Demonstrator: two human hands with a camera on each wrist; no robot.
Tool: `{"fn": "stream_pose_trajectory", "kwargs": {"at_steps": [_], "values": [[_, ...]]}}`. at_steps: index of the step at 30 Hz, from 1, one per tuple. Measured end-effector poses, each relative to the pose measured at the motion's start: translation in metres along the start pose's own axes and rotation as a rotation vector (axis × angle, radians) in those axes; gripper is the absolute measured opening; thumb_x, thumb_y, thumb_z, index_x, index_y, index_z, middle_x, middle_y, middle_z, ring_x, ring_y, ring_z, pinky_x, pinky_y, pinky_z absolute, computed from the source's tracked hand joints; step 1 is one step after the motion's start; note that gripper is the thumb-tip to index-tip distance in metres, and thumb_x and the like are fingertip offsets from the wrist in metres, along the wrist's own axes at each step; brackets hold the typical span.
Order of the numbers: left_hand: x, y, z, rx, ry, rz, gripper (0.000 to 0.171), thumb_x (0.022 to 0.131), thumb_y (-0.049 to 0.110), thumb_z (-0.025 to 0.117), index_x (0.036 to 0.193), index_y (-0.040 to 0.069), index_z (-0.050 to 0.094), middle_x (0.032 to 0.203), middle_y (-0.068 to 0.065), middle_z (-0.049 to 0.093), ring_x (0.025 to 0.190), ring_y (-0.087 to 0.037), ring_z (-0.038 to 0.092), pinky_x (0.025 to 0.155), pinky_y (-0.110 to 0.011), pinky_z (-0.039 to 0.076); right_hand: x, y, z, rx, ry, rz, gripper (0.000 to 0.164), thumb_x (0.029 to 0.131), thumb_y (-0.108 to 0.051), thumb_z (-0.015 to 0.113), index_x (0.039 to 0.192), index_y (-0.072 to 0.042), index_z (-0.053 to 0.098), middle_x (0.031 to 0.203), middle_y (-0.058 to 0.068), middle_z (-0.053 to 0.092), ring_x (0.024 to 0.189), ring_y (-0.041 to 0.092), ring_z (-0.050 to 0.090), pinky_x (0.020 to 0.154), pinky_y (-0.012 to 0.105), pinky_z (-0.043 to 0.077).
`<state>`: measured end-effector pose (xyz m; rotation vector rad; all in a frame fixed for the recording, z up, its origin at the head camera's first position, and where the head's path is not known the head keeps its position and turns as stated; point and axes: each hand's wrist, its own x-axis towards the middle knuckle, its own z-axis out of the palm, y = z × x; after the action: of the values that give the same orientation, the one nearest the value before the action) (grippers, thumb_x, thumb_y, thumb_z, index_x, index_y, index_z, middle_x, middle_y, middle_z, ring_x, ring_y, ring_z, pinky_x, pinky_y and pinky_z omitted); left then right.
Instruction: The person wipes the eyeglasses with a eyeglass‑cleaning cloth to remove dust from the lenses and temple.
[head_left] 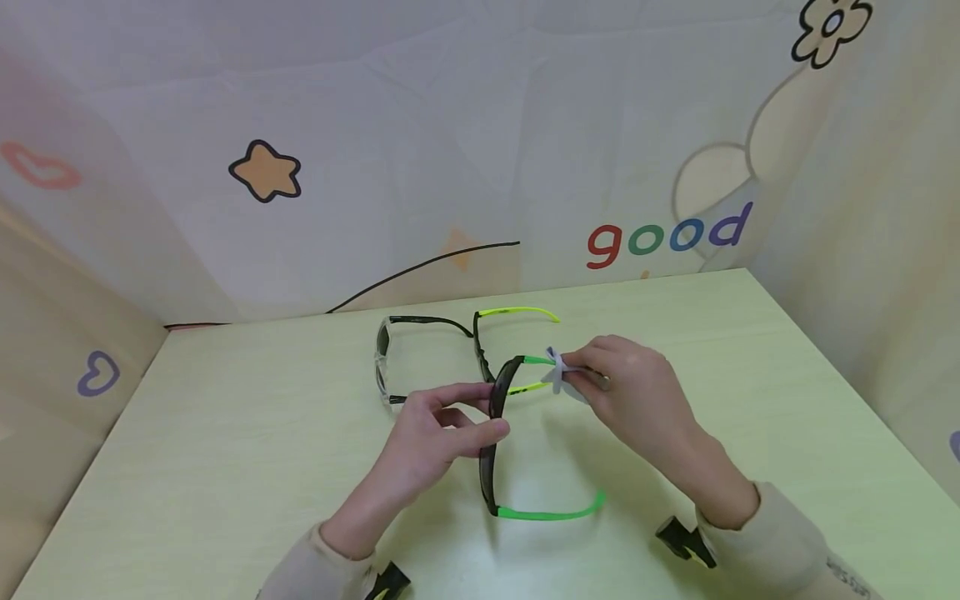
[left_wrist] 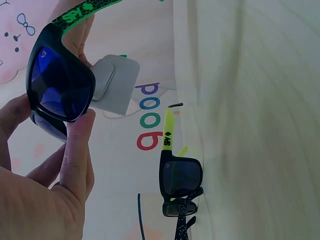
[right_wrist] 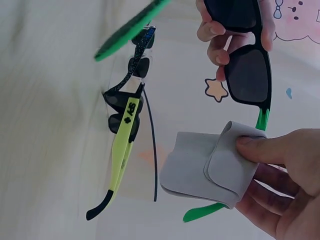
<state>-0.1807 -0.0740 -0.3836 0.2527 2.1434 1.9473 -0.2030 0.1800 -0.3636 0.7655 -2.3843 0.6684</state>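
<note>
My left hand [head_left: 435,433] holds a pair of dark-framed sunglasses [left_wrist: 62,82] by the middle of the front, thumb on one side and fingers on the other. The sunglasses have bright green temples and are held up over the table, lenses facing left. One green temple [head_left: 551,516] sticks out freely toward the right. Around the other temple, my right hand [head_left: 637,396] pinches a folded light grey cloth [right_wrist: 195,165]. The temple's green tip [right_wrist: 205,212] pokes out beyond the cloth, while its middle is hidden in the fold.
Behind the hands, black sunglasses with yellow temples [head_left: 517,311] lie on the pale table [head_left: 247,467]. Clear-framed sunglasses [head_left: 382,358] with dark temples lie just left of them, overlapping. A printed curtain [head_left: 420,150] hangs along the table's back and sides.
</note>
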Motion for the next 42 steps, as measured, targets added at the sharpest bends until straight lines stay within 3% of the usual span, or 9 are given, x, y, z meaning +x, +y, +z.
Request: {"fn": "stream_pose_trajectory", "kwargs": {"at_steps": [10,16,22,36,42], "values": [[-0.002,-0.001,0.007,0.054,-0.038,0.012,0.033,0.082,0.021,0.087,0.113,0.016,0.078,0.108,-0.005,0.069,0.071,-0.018,0.069,0.07,-0.036,0.061,-0.003,-0.007,0.003,-0.004,0.06,-0.104,0.024,0.074,0.001,0.091,0.094,-0.003,0.079,0.084,0.002,0.071,0.07,0.013,0.064,0.058,0.027,0.056],[-0.002,-0.002,0.008,0.058,-0.052,0.017,0.032,0.083,0.02,0.087,0.112,0.015,0.077,0.11,-0.005,0.068,0.074,-0.019,0.069,0.069,-0.036,0.061,-0.003,-0.01,0.005,-0.011,0.073,-0.142,0.024,0.074,0.001,0.091,0.094,-0.003,0.079,0.084,0.002,0.07,0.072,0.014,0.064,0.059,0.028,0.057],[-0.002,-0.002,0.005,0.053,-0.044,-0.002,0.04,0.084,0.019,0.086,0.121,0.012,0.073,0.111,-0.006,0.068,0.076,-0.019,0.07,0.07,-0.036,0.061,-0.003,-0.009,0.004,0.021,0.059,-0.121,0.027,0.072,0.002,0.092,0.095,-0.002,0.079,0.085,0.002,0.072,0.073,0.014,0.066,0.06,0.027,0.058],[0.002,0.002,-0.008,-0.093,-0.034,0.009,0.05,0.086,0.012,0.081,0.132,0.001,0.066,0.112,-0.012,0.065,0.082,-0.018,0.069,0.079,-0.043,0.062,0.0,-0.002,-0.006,0.042,0.086,-0.05,0.027,0.072,0.007,0.09,0.094,-0.002,0.079,0.084,0.003,0.072,0.069,0.013,0.065,0.059,0.031,0.059],[0.004,0.003,-0.013,-0.166,0.015,-0.008,0.048,0.088,0.008,0.079,0.132,-0.004,0.064,0.111,-0.012,0.067,0.087,-0.02,0.072,0.081,-0.043,0.062,0.0,0.007,-0.01,0.098,0.109,-0.024,0.027,0.072,0.012,0.088,0.093,-0.001,0.077,0.084,0.003,0.072,0.068,0.013,0.068,0.059,0.031,0.059]]}}
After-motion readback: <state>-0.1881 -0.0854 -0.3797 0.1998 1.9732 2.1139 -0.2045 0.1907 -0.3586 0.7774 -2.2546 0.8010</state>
